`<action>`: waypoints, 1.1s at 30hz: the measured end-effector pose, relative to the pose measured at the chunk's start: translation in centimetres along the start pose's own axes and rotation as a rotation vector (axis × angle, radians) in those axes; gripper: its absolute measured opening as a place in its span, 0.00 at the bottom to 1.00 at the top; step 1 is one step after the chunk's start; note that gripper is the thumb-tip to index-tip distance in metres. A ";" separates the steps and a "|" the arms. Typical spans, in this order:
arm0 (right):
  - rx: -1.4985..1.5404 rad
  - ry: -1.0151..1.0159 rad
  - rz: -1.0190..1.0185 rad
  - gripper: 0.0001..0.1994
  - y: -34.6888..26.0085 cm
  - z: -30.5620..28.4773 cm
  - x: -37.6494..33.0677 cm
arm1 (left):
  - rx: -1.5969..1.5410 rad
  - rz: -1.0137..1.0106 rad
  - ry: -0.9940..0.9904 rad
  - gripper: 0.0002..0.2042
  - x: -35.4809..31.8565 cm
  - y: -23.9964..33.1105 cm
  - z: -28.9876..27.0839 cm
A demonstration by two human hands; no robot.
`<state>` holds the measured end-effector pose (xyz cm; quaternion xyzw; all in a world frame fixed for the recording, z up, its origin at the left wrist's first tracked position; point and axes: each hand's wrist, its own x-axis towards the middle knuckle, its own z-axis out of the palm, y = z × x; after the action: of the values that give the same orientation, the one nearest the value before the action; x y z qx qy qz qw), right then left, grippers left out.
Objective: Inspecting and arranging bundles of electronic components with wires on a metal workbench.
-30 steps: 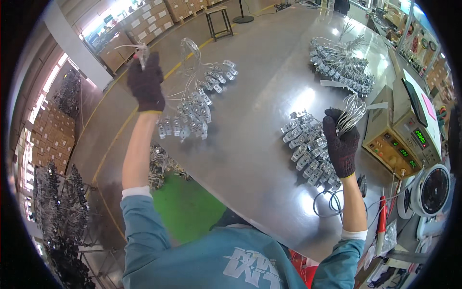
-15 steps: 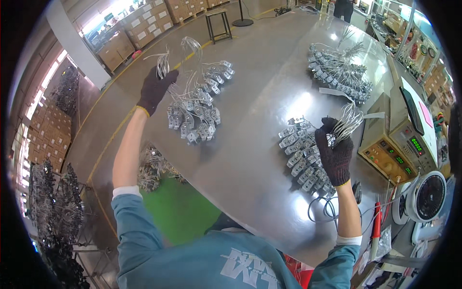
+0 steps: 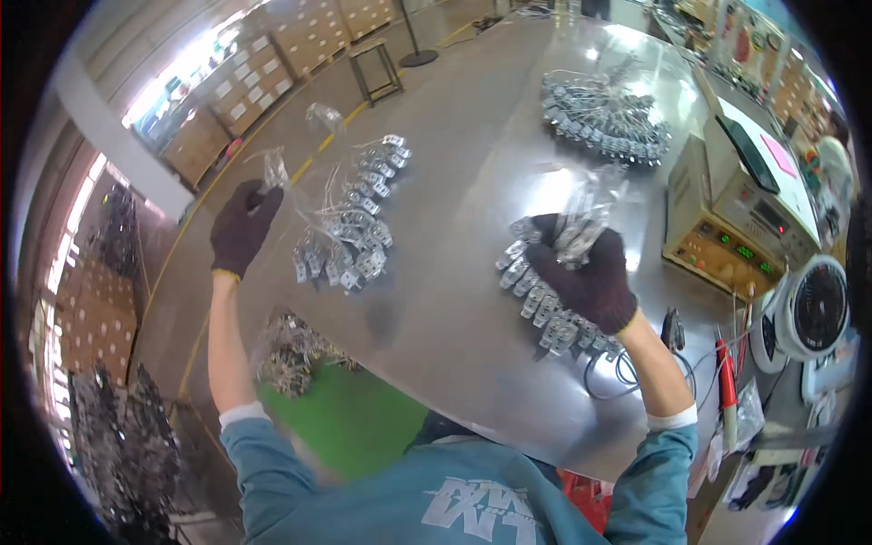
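Observation:
My left hand (image 3: 243,229), in a dark knit glove, is above the table's left edge with thumb and fingers apart. Loose wire ends (image 3: 275,169) lie just past its fingertips. They trail from a fanned cluster of small silvery metal parts with wires (image 3: 343,245). On the right, my gloved right hand (image 3: 595,283) closes around a wire bundle (image 3: 581,222), blurred by motion. Rows of similar small metal parts (image 3: 545,304) spread on the table beneath and beside that hand.
Another fan of wired parts (image 3: 604,118) lies farther back on the metal table (image 3: 445,236). At right stand a bench instrument (image 3: 727,227), a small fan (image 3: 813,304), a red-handled tool (image 3: 726,377) and a cable (image 3: 604,386). More wired parts (image 3: 291,359) sit below the left edge.
My left hand has let go of the wires and drawn back from them. My right hand has moved left with the wire bundle over the rows of parts. The whole view has shifted slightly.

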<state>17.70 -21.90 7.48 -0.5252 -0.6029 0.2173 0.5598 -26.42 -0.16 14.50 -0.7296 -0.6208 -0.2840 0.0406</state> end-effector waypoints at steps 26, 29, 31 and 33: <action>-0.383 -0.087 -0.232 0.21 -4.4 0.3 -6.6 | -1.377 -0.262 -1.271 0.10 -7.6 26.7 5.5; -0.078 -0.035 -0.072 0.11 -5.0 -0.3 -6.6 | -0.935 0.758 -0.848 0.16 -5.5 23.5 7.6; 0.244 0.052 0.163 0.10 -5.0 -0.8 -7.5 | -1.614 -0.247 -1.090 0.15 -5.1 23.2 8.4; 0.345 0.153 0.308 0.16 -5.5 -1.7 -7.1 | -2.021 -0.559 -1.037 0.15 -2.7 21.9 9.6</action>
<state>15.86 -30.64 9.51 -0.5226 -0.4256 0.3596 0.6454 -2.74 -3.55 11.71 -0.2964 -0.1936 -0.3158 -0.8803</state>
